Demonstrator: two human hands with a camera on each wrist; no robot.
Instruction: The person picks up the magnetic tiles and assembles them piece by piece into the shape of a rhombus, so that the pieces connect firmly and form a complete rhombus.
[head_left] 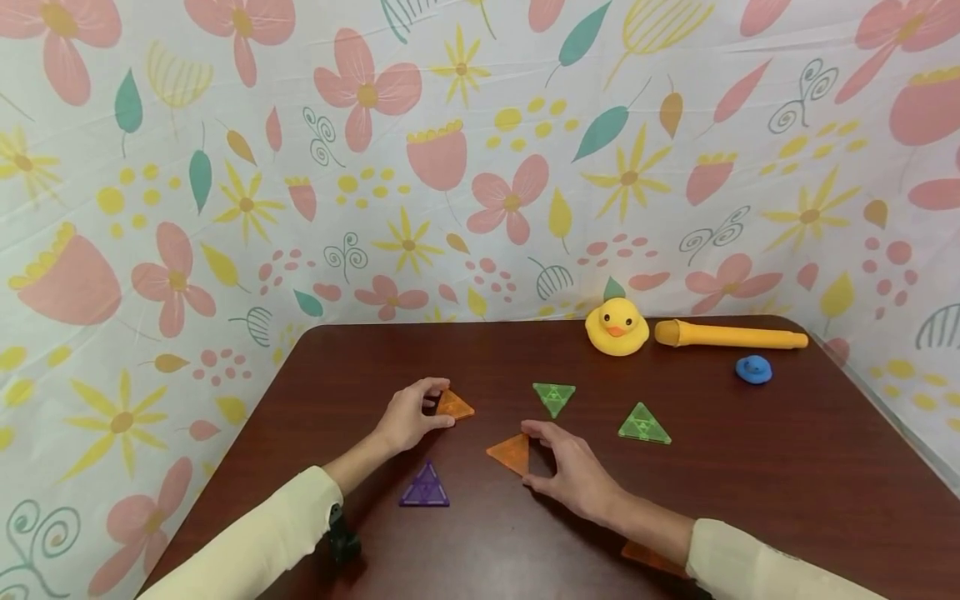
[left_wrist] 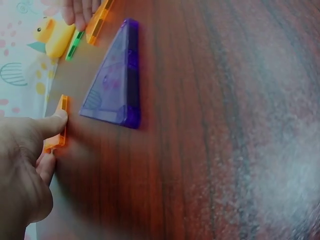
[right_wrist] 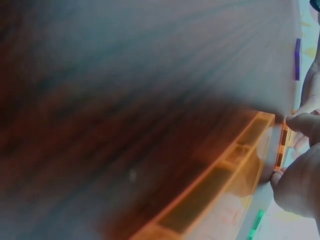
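My left hand pinches an orange triangle magnetic tile between thumb and fingers, left of the table's middle. To its right, my right hand holds a second orange triangle tile by its right side, with thumb and fingers at two corners. Both tiles lie at the tabletop, a short gap apart. A purple triangle tile lies in front of the left hand and looms large in the left wrist view. Under the right forearm, partly hidden, is another orange tile, seen close up in the right wrist view.
Two green triangle tiles, one behind the right hand and one to its right, lie on the dark wooden table. Along the back stand a yellow duck, a yellow-orange stick and a small blue duck.
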